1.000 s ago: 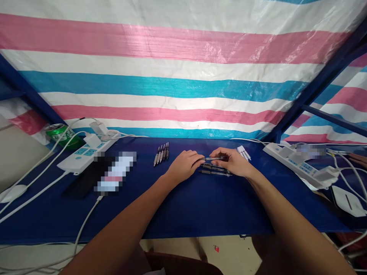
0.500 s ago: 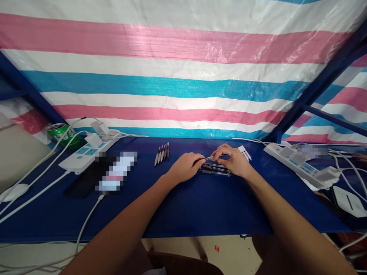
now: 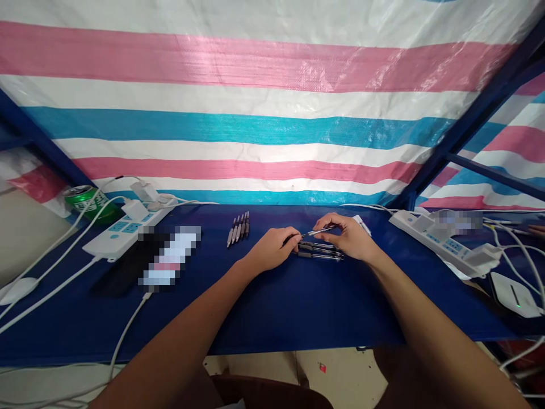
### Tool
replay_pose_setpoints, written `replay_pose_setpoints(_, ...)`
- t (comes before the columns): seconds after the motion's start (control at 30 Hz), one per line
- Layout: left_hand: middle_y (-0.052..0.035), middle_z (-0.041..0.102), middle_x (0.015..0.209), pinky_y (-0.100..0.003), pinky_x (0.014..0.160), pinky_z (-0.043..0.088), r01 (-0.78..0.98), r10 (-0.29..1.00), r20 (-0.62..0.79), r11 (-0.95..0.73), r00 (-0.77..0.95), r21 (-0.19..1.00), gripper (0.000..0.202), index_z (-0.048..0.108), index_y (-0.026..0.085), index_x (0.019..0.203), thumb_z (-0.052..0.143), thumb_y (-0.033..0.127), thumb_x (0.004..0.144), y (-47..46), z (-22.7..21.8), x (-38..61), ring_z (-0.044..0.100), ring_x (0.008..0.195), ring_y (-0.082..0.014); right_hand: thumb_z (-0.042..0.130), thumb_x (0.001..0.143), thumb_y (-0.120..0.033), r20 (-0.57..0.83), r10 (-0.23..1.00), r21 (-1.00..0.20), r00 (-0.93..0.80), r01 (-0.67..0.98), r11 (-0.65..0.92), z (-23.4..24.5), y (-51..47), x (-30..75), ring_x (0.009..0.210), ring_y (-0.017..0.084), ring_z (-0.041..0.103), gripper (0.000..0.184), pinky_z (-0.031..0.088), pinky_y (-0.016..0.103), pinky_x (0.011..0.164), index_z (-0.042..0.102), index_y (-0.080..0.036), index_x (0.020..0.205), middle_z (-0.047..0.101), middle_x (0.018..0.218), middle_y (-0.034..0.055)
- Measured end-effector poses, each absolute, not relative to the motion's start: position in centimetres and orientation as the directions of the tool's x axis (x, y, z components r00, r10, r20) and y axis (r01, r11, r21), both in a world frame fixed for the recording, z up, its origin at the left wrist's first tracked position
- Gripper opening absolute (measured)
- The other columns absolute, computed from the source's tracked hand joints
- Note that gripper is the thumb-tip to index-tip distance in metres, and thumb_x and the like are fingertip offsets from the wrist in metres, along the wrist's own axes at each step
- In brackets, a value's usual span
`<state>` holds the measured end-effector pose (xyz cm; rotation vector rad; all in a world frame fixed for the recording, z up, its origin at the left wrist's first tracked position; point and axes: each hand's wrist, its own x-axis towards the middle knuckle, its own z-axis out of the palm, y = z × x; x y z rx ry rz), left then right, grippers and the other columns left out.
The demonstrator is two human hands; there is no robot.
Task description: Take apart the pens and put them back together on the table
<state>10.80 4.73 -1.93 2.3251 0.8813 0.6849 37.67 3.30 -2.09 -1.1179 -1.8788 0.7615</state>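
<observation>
Blue tabletop: open room toward the near edge. Bunched pens lie at left, apart from the hands; two loose pens lie directly below them. Left hand and right hand each pinch one slim pen between closed fingers, its ends shared between them, above the loose pair.

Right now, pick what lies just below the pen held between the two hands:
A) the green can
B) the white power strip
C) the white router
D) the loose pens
D. The pen, held between the left hand and right hand, sits just above the loose pens lying on the blue cover.
</observation>
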Motion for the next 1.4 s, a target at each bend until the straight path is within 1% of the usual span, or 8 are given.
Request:
replay_pose_setpoints(0.37, -0.0054, 0.070, 0.101, -0.037, 0.083, 0.054, 0.621, 0.836, 0.358, -0.549, 0.416, 0.559, 0.009, 0.067, 0.022, 0.100, 0.062, 0.029, 0.097, 6.7, -3.1, 9.5, 0.067, 0.088, -0.0221, 0.077, 0.086, -0.066, 0.314, 0.948, -0.764, -0.041, 0.583, 0.278, -2.1, 4.0, 41.4, 0.081, 0.025, 0.072, 0.047, 0.058, 0.040, 0.073, 0.070, -0.023, 0.102, 0.079, 0.099, 0.0099)
replay_pose_setpoints(0.6, -0.0117, 0.072, 0.094, -0.048, 0.088, 0.051, 0.875, 0.887, 0.375, -0.388, 0.269, 0.290, 0.018, 0.064, 0.021, 0.108, 0.067, 0.033, 0.096, 7.8, -3.4, 7.7, 0.065, 0.097, -0.0346, 0.069, 0.094, -0.045, 0.227, 0.970, -0.489, 0.089, 0.872, 0.034, -3.6, 5.0, 43.1, 0.074, 0.025, 0.073, 0.030, 0.052, 0.037, 0.071, 0.069, -0.021, 0.112, 0.078, 0.083, 0.0059)
replay_pose_setpoints(0.7, -0.0173, 0.071, 0.108, -0.050, 0.092, 0.050, 0.927, 0.892, 0.394, -0.317, 0.220, 0.201, 0.032, 0.062, 0.018, 0.121, 0.069, 0.036, 0.095, 8.0, -3.9, 7.1, 0.063, 0.105, -0.0382, 0.068, 0.095, -0.044, 0.206, 0.971, -0.336, 0.118, 0.941, -0.043, -4.1, 5.1, 43.1, 0.080, 0.030, 0.073, 0.034, 0.048, 0.037, 0.070, 0.069, -0.019, 0.118, 0.078, 0.088, 0.0103)
replay_pose_setpoints(0.8, -0.0199, 0.067, 0.121, -0.051, 0.096, 0.049, 0.927, 0.871, 0.440, -0.325, 0.218, 0.184, 0.039, 0.060, 0.016, 0.128, 0.067, 0.039, 0.097, 7.8, -3.7, 7.2, 0.060, 0.112, -0.0388, 0.064, 0.098, -0.044, 0.240, 0.951, -0.238, 0.196, 0.961, -0.138, -4.2, 5.1, 43.5, 0.089, 0.034, 0.074, 0.036, 0.047, 0.038, 0.071, 0.069, -0.018, 0.121, 0.079, 0.097, 0.0157)
replay_pose_setpoints(0.9, -0.0161, 0.067, 0.123, -0.051, 0.103, 0.048, 0.830, 0.807, 0.471, -0.504, 0.356, 0.237, 0.033, 0.063, 0.018, 0.129, 0.059, 0.039, 0.104, 6.9, -3.1, 8.2, 0.059, 0.116, -0.0350, 0.061, 0.099, -0.041, 0.277, 0.929, -0.236, 0.245, 0.955, -0.182, -4.1, 5.1, 44.3, 0.092, 0.034, 0.075, 0.032, 0.048, 0.038, 0.074, 0.070, -0.018, 0.120, 0.079, 0.096, 0.0160)
replay_pose_setpoints(1.03, -0.0113, 0.067, 0.133, -0.049, 0.115, 0.044, 0.568, 0.645, 0.430, -0.763, 0.632, 0.309, 0.031, 0.068, 0.021, 0.129, 0.051, 0.038, 0.110, 5.3, -2.9, 10.0, 0.056, 0.129, -0.0303, 0.062, 0.098, -0.040, 0.288, 0.937, -0.285, 0.199, 0.952, -0.115, -3.8, 5.3, 45.0, 0.086, 0.031, 0.073, 0.026, 0.047, 0.037, 0.072, 0.073, -0.020, 0.110, 0.079, 0.089, 0.0120)
replay_pose_setpoints(1.17, -0.0088, 0.058, 0.156, -0.053, 0.124, 0.037, 0.448, 0.561, 0.327, -0.818, 0.760, 0.362, 0.037, 0.068, 0.028, 0.140, 0.049, 0.040, 0.111, 4.2, -3.7, 11.4, 0.046, 0.148, -0.0303, 0.064, 0.097, -0.042, 0.260, 0.961, -0.373, 0.099, 0.928, 0.005, -3.6, 5.3, 44.3, 0.079, 0.027, 0.071, 0.023, 0.047, 0.036, 0.071, 0.074, -0.022, 0.102, 0.078, 0.085, 0.0074)
replay_pose_setpoints(1.4, -0.0058, 0.073, 0.137, -0.047, 0.113, 0.046, 0.432, 0.559, 0.275, -0.805, 0.782, 0.405, 0.037, 0.073, 0.027, 0.134, 0.043, 0.034, 0.113, 4.4, -3.8, 11.7, 0.063, 0.128, -0.0257, 0.065, 0.098, -0.048, 0.221, 0.936, -0.470, -0.276, 0.810, 0.350, -2.2, 4.1, 41.7, 0.087, 0.027, 0.071, 0.026, 0.052, 0.040, 0.078, 0.082, -0.029, 0.103, 0.080, 0.099, 0.0056)
